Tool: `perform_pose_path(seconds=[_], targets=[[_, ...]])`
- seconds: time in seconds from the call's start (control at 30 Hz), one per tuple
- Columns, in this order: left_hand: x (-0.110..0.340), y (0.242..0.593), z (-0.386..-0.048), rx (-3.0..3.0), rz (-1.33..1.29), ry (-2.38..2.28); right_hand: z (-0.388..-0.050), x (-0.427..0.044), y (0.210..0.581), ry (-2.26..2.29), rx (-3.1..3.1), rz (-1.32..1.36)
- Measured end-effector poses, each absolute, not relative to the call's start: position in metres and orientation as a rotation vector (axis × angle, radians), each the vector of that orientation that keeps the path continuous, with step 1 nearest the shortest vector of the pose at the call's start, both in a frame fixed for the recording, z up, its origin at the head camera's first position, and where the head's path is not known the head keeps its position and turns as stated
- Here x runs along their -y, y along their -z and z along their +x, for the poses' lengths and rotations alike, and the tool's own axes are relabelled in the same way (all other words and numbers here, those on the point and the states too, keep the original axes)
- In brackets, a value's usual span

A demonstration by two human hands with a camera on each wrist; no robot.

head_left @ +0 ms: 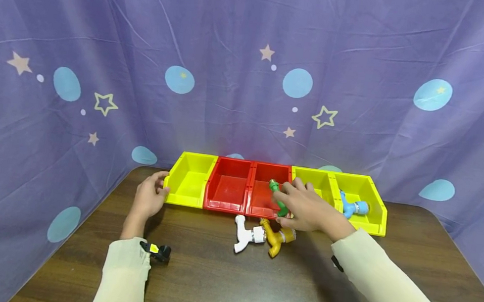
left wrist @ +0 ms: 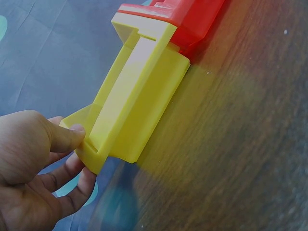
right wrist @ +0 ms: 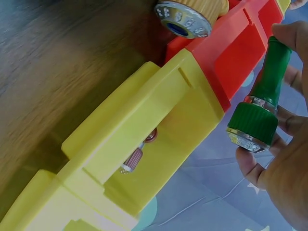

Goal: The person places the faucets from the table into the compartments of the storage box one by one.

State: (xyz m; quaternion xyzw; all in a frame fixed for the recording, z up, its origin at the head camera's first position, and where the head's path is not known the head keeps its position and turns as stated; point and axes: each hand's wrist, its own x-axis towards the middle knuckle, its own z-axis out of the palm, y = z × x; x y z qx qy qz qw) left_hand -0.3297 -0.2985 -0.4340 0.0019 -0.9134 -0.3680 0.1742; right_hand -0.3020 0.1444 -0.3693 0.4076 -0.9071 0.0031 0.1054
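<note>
My right hand (head_left: 307,206) holds a green plastic tap (head_left: 279,198) over the right-hand red bin (head_left: 262,173). Up close in the right wrist view, thumb and fingers close around the green tap (right wrist: 264,91), its ribbed collar pointing down. At the far left my left hand (head_left: 150,195) grips the side of the end yellow bin (head_left: 188,200). The left wrist view shows the thumb over that yellow bin's rim (left wrist: 130,91) and fingers beneath. On the table before the red bins lie a white tap (head_left: 247,235) and an orange-yellow tap (head_left: 277,237), side by side.
The bins form one row against a purple curtain (head_left: 233,70). A blue tap (head_left: 352,207) lies in the rightmost yellow bin. A small reddish-brown tap (right wrist: 134,158) lies in the yellow bin beside it, mostly covered by my right hand in the head view. The table (head_left: 226,289) is dark wood.
</note>
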Motion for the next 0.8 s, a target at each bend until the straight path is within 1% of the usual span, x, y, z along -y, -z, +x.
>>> perform_pose_path(seconds=[0.57,0.8], targets=[[0.299,0.436,-0.332,2.588,0.010,1.066,-0.324,-0.115,0.374,-0.162,2.773,1.116],[0.300,0.435,-0.330,2.588,0.019,1.070,-0.332,-0.102,0.377,-0.184,2.796,1.038]])
